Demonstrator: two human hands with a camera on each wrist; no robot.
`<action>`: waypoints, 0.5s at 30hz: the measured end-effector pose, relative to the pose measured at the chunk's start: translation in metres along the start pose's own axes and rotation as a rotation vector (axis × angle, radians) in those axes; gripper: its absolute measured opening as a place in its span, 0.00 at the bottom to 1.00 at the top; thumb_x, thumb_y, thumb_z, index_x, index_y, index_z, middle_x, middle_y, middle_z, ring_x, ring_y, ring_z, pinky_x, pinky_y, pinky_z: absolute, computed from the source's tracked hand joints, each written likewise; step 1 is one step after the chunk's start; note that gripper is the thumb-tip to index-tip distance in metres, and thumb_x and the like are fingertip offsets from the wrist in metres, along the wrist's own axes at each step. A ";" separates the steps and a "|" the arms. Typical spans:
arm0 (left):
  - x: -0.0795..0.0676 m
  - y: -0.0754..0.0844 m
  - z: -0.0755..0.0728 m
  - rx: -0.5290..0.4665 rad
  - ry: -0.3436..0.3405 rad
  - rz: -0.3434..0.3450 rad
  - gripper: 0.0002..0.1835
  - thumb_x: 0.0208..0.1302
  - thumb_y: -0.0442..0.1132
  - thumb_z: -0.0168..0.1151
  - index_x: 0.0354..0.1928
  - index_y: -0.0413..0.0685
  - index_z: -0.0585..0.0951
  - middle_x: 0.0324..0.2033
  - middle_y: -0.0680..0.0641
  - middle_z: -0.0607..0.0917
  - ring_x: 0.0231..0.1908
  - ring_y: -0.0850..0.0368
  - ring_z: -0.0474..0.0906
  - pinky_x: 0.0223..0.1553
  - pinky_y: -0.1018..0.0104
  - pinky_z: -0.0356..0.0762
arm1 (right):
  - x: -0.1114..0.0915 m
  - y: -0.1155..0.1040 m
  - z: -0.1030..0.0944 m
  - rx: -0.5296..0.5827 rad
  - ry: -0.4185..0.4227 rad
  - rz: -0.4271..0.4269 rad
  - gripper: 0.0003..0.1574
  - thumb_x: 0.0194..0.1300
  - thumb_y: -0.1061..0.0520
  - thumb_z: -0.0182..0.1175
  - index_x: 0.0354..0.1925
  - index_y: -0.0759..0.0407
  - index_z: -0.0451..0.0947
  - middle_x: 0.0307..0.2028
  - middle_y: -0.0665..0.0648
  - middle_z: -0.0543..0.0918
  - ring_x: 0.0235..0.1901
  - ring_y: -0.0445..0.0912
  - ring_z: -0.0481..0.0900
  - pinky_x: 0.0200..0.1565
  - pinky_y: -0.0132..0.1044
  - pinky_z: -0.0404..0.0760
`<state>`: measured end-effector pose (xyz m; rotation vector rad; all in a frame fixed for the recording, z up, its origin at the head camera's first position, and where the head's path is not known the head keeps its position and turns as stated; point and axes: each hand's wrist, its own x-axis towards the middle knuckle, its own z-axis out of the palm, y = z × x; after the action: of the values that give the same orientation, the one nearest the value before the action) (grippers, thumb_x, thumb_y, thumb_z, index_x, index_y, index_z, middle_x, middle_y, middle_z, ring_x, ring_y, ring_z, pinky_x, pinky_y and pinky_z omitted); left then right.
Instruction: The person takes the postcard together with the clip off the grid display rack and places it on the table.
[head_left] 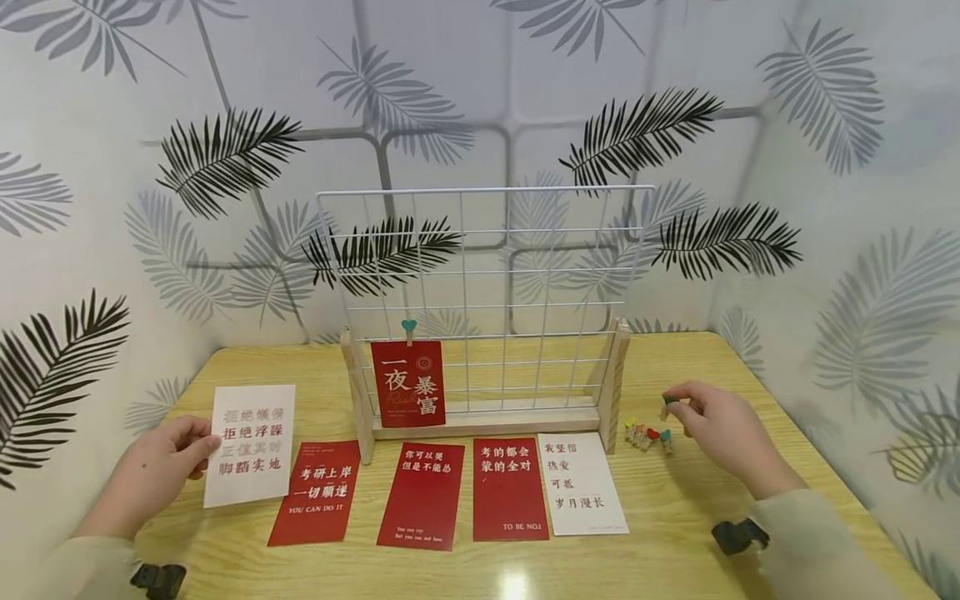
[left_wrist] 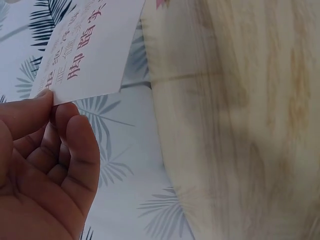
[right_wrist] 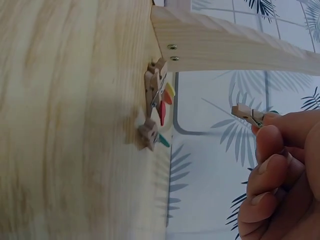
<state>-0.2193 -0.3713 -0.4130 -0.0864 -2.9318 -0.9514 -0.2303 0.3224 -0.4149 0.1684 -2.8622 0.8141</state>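
Observation:
My left hand pinches a white card with printed characters by its edge, thumb in front, raised over the table's left side. In the left wrist view the card tilts away from the fingertips. At the right, my right hand holds a small wooden clothespin between thumb and forefinger, a bit of green showing on it. Several more clothespins with coloured hearts lie on the table just left of that hand. A white wire grid in a wooden stand stands at the back middle.
A red card hangs on the grid from a clothespin with a teal heart. Before the stand lie a red card, another red card, a third and a white card. Leaf-patterned cloth surrounds the wooden table.

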 end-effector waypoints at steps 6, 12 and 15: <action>0.006 -0.009 0.000 0.027 -0.041 -0.041 0.15 0.78 0.42 0.52 0.52 0.34 0.76 0.30 0.47 0.80 0.32 0.53 0.77 0.30 0.62 0.74 | -0.001 0.012 0.000 -0.005 -0.036 0.010 0.19 0.77 0.52 0.55 0.58 0.60 0.79 0.27 0.53 0.79 0.21 0.47 0.69 0.21 0.40 0.68; 0.008 -0.013 0.001 0.077 -0.042 -0.039 0.14 0.77 0.40 0.54 0.50 0.33 0.77 0.29 0.49 0.81 0.31 0.53 0.76 0.29 0.62 0.73 | -0.001 0.024 0.001 -0.004 -0.092 0.017 0.19 0.77 0.53 0.55 0.59 0.63 0.78 0.25 0.52 0.78 0.21 0.47 0.70 0.22 0.40 0.69; 0.009 -0.011 0.001 0.093 -0.043 -0.035 0.14 0.77 0.40 0.54 0.49 0.33 0.77 0.28 0.49 0.80 0.31 0.54 0.75 0.30 0.61 0.72 | 0.000 0.030 0.002 -0.007 -0.105 0.033 0.19 0.77 0.54 0.54 0.58 0.62 0.79 0.25 0.52 0.78 0.21 0.47 0.69 0.21 0.40 0.69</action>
<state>-0.2289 -0.3799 -0.4196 -0.0516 -3.0214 -0.8253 -0.2348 0.3463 -0.4322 0.1680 -2.9729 0.8250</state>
